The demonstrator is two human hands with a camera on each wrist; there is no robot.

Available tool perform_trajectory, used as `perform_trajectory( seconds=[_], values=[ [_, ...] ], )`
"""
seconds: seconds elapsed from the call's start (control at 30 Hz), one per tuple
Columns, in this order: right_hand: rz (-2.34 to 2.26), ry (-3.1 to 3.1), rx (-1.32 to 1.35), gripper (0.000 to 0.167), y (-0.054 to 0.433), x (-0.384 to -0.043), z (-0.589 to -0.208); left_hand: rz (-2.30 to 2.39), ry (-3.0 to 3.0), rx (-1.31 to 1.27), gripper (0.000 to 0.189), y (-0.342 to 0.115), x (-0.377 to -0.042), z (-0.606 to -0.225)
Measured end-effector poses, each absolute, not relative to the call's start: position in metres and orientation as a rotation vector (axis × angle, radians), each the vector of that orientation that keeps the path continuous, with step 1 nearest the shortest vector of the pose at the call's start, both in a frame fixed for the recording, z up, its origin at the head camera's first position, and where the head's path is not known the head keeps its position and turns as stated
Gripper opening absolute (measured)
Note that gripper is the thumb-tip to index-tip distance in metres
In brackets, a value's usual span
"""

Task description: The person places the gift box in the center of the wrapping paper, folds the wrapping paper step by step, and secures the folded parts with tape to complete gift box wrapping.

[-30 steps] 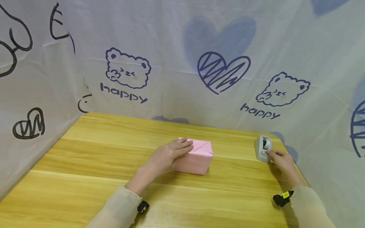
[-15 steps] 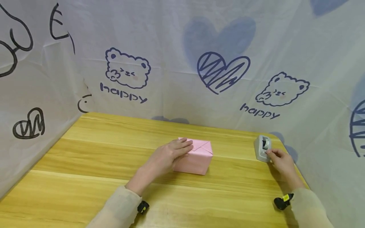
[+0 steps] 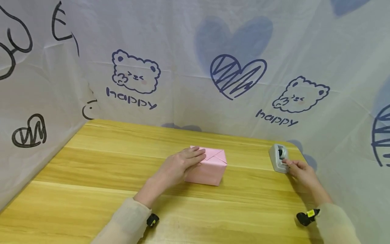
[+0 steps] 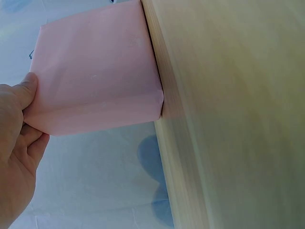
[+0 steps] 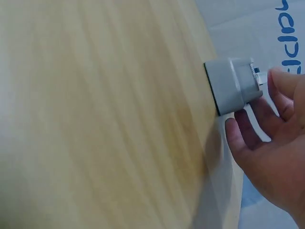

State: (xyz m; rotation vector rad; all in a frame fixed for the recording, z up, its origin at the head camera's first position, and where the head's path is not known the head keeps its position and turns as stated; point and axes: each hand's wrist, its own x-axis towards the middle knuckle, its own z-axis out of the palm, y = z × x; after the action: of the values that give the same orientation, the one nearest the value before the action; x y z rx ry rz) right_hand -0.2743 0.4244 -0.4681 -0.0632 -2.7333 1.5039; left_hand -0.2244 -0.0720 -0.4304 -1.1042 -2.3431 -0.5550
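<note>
In the head view my left hand (image 3: 179, 166) lies over the left end of a pink paper-wrapped box (image 3: 210, 173), whose top shows crossing folds. The left wrist view has the thumb (image 4: 28, 90) against the box's upper edge and the other fingers curled at its corner, so the hand grips it. To the right stands a small grey tape dispenser (image 3: 275, 161) with a roll in it. My right hand (image 3: 302, 173) pinches the tape end (image 5: 262, 78) at the dispenser's front. Its lower fingers curve loosely beside the dispenser's body.
Both things stand on a yellow wood-grain table (image 3: 122, 179), the dispenser close to its right edge. A white cloth (image 3: 182, 84) printed with bears and hearts hangs behind and along the sides. Each wrist carries a small black camera (image 3: 306, 217).
The right wrist and forearm have shifted slightly to the right, with the fingers still at the tape. The left hand and the pink box hold their place. The head view has tilted a little.
</note>
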Motion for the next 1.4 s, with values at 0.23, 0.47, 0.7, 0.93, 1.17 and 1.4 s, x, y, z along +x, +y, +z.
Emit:
perform_trajectory(
  seconds=[0.23,0.47,0.7,0.93,1.17,1.4],
  values=[
    [2.071,-2.424,0.157,0.031,0.43,-0.268,-0.477,-0.553,-2.334,-1.113,0.036,-0.071,-0.225,-0.432],
    [1.84,-2.538,-0.055,0.04,0.422,-0.259,-0.474,-0.554,-2.313,-1.116,0.035,-0.071,-0.226,-0.433],
    [1.258,-2.833,-0.283,0.063,0.408,-0.251,-0.466,-0.565,-2.286,-1.112,0.035,-0.072,-0.226,-0.43],
    [1.355,-2.782,-0.368,0.061,0.408,-0.251,-0.471,-0.56,-2.319,-1.113,0.035,-0.072,-0.227,-0.431],
    [1.545,-2.675,-0.345,0.05,0.411,-0.249,-0.472,-0.567,-2.311,-1.11,0.035,-0.072,-0.227,-0.431],
    [1.484,-2.761,-0.255,0.052,0.413,-0.245,-0.475,-0.581,-2.297,-1.116,0.035,-0.073,-0.228,-0.433]
  ],
)
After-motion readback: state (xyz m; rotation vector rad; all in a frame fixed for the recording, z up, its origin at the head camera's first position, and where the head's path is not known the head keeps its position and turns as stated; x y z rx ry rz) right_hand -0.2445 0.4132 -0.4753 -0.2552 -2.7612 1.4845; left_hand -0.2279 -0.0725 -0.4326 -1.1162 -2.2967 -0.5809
